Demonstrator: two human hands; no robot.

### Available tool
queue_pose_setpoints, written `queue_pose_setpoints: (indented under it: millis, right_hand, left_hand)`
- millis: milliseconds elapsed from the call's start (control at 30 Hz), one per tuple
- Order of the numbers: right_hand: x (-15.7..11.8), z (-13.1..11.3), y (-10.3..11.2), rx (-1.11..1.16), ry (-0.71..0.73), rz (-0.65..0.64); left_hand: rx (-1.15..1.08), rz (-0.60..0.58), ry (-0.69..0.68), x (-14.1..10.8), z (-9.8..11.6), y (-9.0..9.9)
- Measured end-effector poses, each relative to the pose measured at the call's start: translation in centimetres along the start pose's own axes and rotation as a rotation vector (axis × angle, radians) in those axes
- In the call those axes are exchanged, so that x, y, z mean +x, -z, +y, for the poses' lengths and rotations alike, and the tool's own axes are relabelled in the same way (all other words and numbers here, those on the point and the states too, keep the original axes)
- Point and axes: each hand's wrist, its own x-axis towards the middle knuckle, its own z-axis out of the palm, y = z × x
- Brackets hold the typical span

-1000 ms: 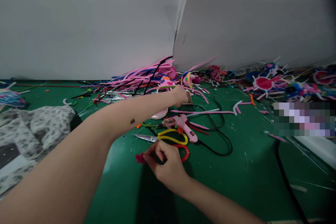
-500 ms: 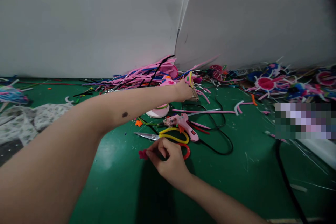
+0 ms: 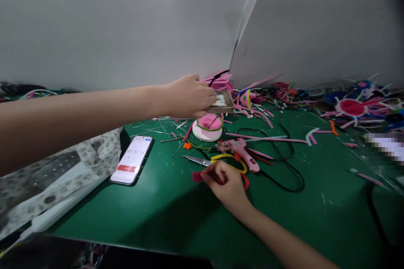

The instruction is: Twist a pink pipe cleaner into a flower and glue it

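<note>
My left hand (image 3: 192,96) reaches across the table with its fingers closed on the left side of a small wooden box (image 3: 225,103) that has white bits in it. Below the box, a pink piece ringed in green (image 3: 210,122) rests on a white round base (image 3: 206,135). Between the fingertips of my right hand (image 3: 225,183) is a small red flower (image 3: 196,176). Scissors with yellow and red handles (image 3: 229,159) lie just beyond that hand, partly covered by it. Beside them is a pink glue gun (image 3: 241,151) with a black cord.
A phone (image 3: 131,160) lies left of centre, next to patterned cloth (image 3: 78,168). An orange flower (image 3: 187,146) is near the scissors' tip. Pink strips (image 3: 265,136) and colourful pieces (image 3: 352,107) lie at the back and right, before white panels (image 3: 126,38).
My left hand has moved left and come nearer with the wooden box, and the phone now shows. The view has shifted left. My right hand still holds the red flower.
</note>
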Motion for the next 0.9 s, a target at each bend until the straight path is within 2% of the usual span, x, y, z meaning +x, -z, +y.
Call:
queue_pose_setpoints:
  millis: [133,267,400,533,600,700,900]
  right_hand:
    - [0.1,-0.6,-0.1,0.009,-0.015,-0.004]
    - [0.2,-0.8,-0.3,0.017,-0.012,0.01]
    - [0.2,-0.5,-0.3,-0.005,-0.02,0.006]
    - [0.0,-0.2,-0.1,-0.005,-0.047,0.01]
    - [0.0,-0.2,0.0,-0.011,-0.047,0.001]
    - [-0.2,-0.3,0.2,-0.024,-0.044,-0.013]
    - [-0.9,-0.3,0.6,-0.113,-0.009,-0.011]
  left_hand:
    - [0.044,-0.086,0.061,-5.4,-2.2,-2.5]
    - [0.046,-0.158,0.077,-8.5,-2.2,-6.8]
    - [0.027,-0.154,0.041,-8.6,-1.1,-11.0]
    - [-0.006,-0.099,0.01,-7.6,-0.7,-13.7]
    - [-0.034,-0.095,0.009,-7.4,-0.8,-14.3]
    - [-0.123,-0.078,0.034,-7.4,-1.7,-14.0]
    - [-0.269,-0.005,0.208,-7.3,-6.0,-12.7]
